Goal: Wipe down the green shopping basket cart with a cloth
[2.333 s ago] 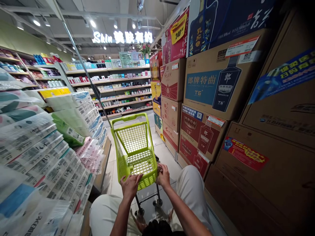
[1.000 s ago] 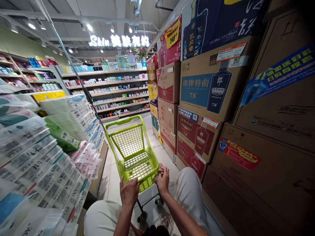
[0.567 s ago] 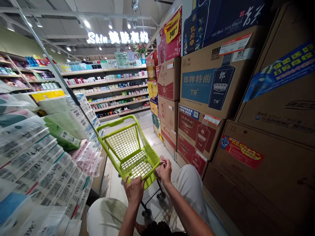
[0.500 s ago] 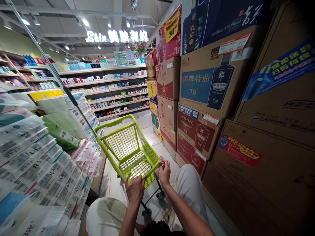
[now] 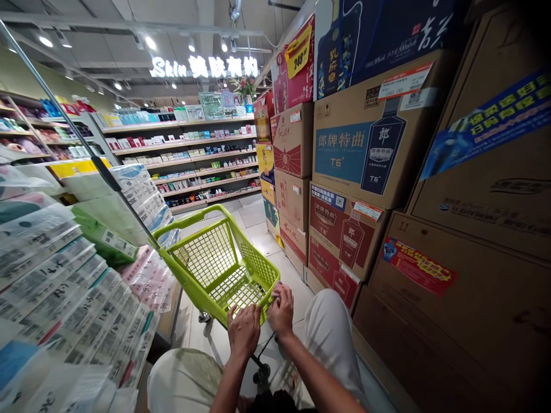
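Observation:
A lime-green plastic shopping cart stands in front of me, its lattice basket holding nothing that I can see. My left hand lies over the rim nearest me, fingers bent around it. At the near right corner, my right hand is closed on the rim with its fingers curled; their tips are partly hidden. A long metal pole with a black sleeve rises from the basket's far left corner. Below the basket, a dark wheel shows between my knees.
Stacked cartons with price labels wall the right side. Plastic-wrapped paper packs are piled on the left. Beyond the cart, tiled floor leads to shelves of small boxed goods under a lit sign.
The cart has turned slightly, its far left corner and pole shifting left. My left hand has moved a little right along the rim, and my right hand slightly left, so they are closer together.

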The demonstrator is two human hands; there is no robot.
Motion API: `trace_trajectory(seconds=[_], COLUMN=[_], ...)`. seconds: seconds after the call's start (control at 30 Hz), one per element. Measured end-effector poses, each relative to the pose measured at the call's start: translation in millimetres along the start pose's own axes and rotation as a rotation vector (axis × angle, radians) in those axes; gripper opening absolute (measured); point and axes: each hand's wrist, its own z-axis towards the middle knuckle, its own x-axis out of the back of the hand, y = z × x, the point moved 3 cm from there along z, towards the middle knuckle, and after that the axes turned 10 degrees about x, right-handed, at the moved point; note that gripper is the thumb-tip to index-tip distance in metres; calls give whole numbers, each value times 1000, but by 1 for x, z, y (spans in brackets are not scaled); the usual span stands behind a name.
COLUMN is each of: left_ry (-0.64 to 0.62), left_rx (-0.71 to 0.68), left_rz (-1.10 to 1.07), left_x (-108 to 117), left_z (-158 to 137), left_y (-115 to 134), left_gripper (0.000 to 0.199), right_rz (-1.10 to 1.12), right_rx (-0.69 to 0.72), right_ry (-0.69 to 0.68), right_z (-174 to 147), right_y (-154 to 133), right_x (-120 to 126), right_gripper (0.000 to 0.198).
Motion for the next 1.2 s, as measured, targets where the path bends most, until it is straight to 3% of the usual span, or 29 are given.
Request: trace_trajectory(seconds=[0.17,0.33,0.4,0.47,0.57,0.67,0.77,0.93,1.1,1.2], left_ry=[-11,-65,-81,-72,19,30,56,101,117,121], left_rx=[8,15,-31,-108,-122,-148,-137,-131,-107,-87], left_rz=[-35,-61,-82,-82,36,69,55,54,73,70], left_x=[-1,-3,-1,4,10,8,2,-2,-3,-5], left_z=[-3,-2,2,8,18,23,22,18,16,13], left_y=[-2,-4,-12,-24,-49,-58,-52,-36,-24,-13], left_gripper=[43,45,43,40,44,57,59,58,54,54], right_rz=[2,74,83,49,2,24,70,26,72,38], right_rx=[-97,-47,-148,-333,-490,-359,-218,-349,-176,-241], right_ry=[60,73,83,71,66,140,142,124,136,156], right_z=[31,-9,-27,-33,-18,6,9,-4,20,21], right_y=[13,10,19,34,43,29,18,30,19,24], right_x=[-2,-12,-17,-21,-22,-19,-17,-12,-8,-5], right_gripper=[25,31,30,23,15,18,25,14,23,22])
